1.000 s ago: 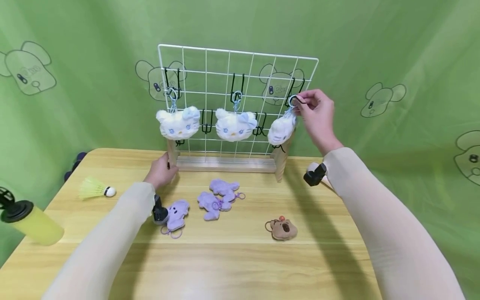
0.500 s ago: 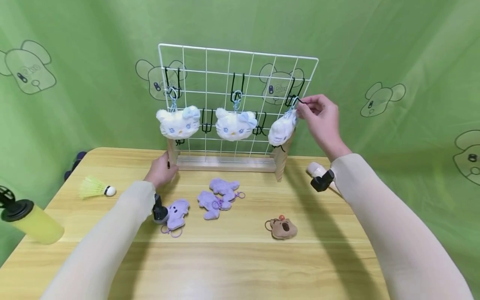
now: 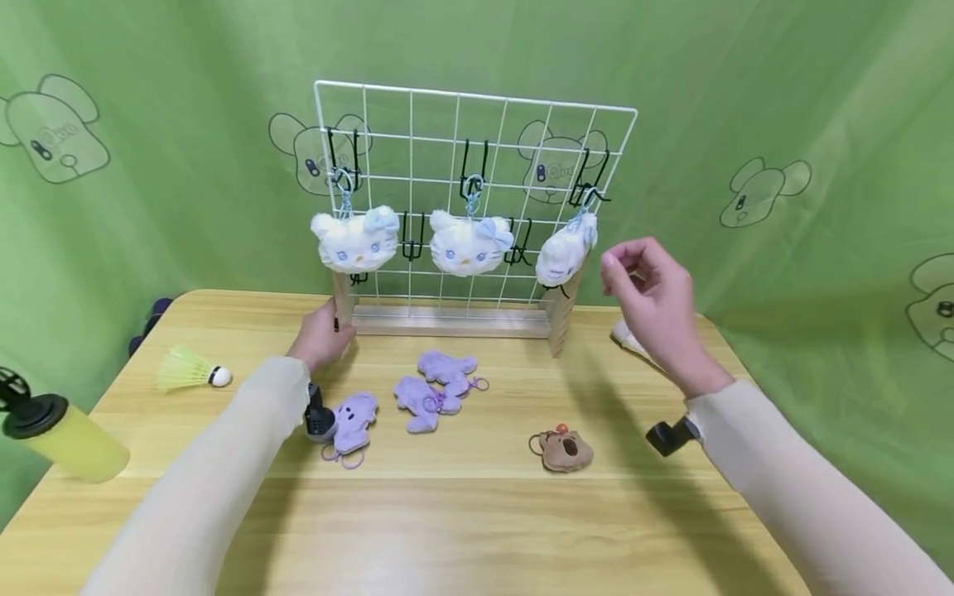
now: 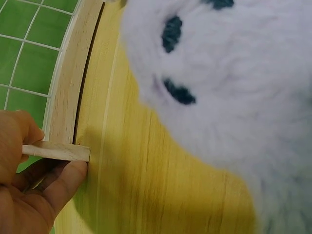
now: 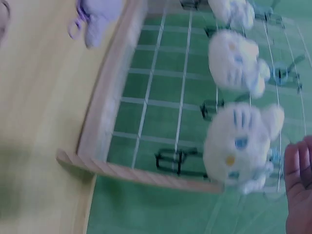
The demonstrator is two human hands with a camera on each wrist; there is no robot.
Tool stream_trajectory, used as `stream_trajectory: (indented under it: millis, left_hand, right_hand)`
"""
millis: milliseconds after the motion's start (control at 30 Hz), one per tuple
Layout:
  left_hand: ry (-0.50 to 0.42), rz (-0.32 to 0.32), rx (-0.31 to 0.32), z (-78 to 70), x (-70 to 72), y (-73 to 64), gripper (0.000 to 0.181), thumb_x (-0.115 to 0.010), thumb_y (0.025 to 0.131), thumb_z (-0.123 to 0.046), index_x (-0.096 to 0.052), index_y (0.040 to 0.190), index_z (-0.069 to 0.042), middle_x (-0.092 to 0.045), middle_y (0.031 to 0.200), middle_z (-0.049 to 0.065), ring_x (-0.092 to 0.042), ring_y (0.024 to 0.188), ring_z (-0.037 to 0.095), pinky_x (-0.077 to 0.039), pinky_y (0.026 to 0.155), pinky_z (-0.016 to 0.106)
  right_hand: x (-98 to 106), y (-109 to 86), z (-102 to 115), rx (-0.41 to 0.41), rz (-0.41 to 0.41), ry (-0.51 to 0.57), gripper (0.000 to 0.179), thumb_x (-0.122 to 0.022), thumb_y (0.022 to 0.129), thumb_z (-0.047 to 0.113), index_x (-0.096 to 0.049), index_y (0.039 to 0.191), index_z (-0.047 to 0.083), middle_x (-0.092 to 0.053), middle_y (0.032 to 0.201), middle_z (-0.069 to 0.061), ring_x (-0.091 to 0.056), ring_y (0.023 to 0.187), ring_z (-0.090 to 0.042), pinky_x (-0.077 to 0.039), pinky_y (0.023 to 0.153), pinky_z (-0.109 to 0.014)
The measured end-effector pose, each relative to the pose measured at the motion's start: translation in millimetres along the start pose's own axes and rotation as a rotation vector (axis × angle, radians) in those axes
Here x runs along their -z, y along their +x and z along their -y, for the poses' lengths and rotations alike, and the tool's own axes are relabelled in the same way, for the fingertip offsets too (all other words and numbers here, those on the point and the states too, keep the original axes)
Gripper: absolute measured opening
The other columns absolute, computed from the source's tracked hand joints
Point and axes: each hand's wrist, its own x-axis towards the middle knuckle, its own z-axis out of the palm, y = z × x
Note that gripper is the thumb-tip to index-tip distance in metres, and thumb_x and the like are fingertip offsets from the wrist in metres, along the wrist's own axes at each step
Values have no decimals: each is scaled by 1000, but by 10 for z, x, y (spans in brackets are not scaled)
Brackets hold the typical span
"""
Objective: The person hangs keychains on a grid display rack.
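My left hand [image 3: 320, 338] grips the left wooden foot of a white wire grid rack [image 3: 450, 323]; in the left wrist view, fingers and thumb pinch the wooden end piece [image 4: 61, 150]. My right hand [image 3: 659, 306] hangs in the air right of the rack, fingers loosely curled, holding nothing. Nearest to it, a white cat plush keychain [image 3: 564, 251] hangs by its blue ring from the top right black hook, turned sideways. Two matching plush keychains hang at the left [image 3: 356, 242] and middle [image 3: 469, 244] of the same row, facing forward.
Purple plush keychains lie in front of the rack, one [image 3: 354, 424] beside the left wrist camera and a pair [image 3: 436, 389] at the middle. A brown plush keychain [image 3: 566, 452], shuttlecock [image 3: 192, 372], yellow bottle [image 3: 82, 443] and partly hidden white object [image 3: 629, 338] share the table.
My right hand has let go of the right plush keychain's ring and moved down and to the right. The keychain now hangs from the hook. My left hand stays on the foot.
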Motion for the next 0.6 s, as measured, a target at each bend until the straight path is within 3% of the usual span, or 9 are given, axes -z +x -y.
stream_trajectory:
  millis: [100, 200, 367, 500, 600]
  left_hand:
    - [7, -5, -3, -9, 29, -9, 60, -52, 103, -8, -30, 156, 11, -55, 141, 41, -68, 105, 43, -65, 84, 42]
    - [5, -3, -2, -6, 7, -8, 60, -52, 103, -8, -31, 156, 10, -55, 140, 40, -68, 107, 43, -65, 86, 42]
    - [-4, -1, 10, 29, 5, 14, 60, -51, 104, -10, -29, 158, 8, -53, 144, 39, -67, 112, 45, -63, 94, 48]
    - [6, 4, 11, 40, 22, 24, 61, -50, 105, -9, -28, 159, 7, -50, 148, 39, -62, 124, 50, -57, 106, 55]
    - [3, 8, 5, 37, 26, 25, 61, -50, 105, -9, -28, 159, 7, -50, 148, 40, -62, 124, 51, -57, 106, 56]
  right_hand:
    - [-136, -156, 22, 102, 120, -22, 13, -61, 102, 2, -65, 107, -9, -70, 89, -9, -62, 75, -4, -55, 68, -10]
    - [-321, -313, -17, 129, 309, -66, 13, -63, 101, 2, -68, 109, -7, -74, 95, -16, -67, 81, -8, -59, 75, -14]
    - [-786, -467, -161, 56, 627, -85, 19, -65, 101, 10, -71, 116, 0, -76, 109, -14, -72, 100, -25, -64, 85, -29]
    - [-1165, -531, -285, 10, 791, -53, 21, -66, 102, 12, -70, 119, 1, -76, 113, -13, -71, 105, -25, -64, 90, -34]
    - [-1384, -556, -319, -6, 885, -59, 25, -65, 103, 11, -68, 125, 0, -75, 120, -14, -71, 108, -24, -62, 95, -33]
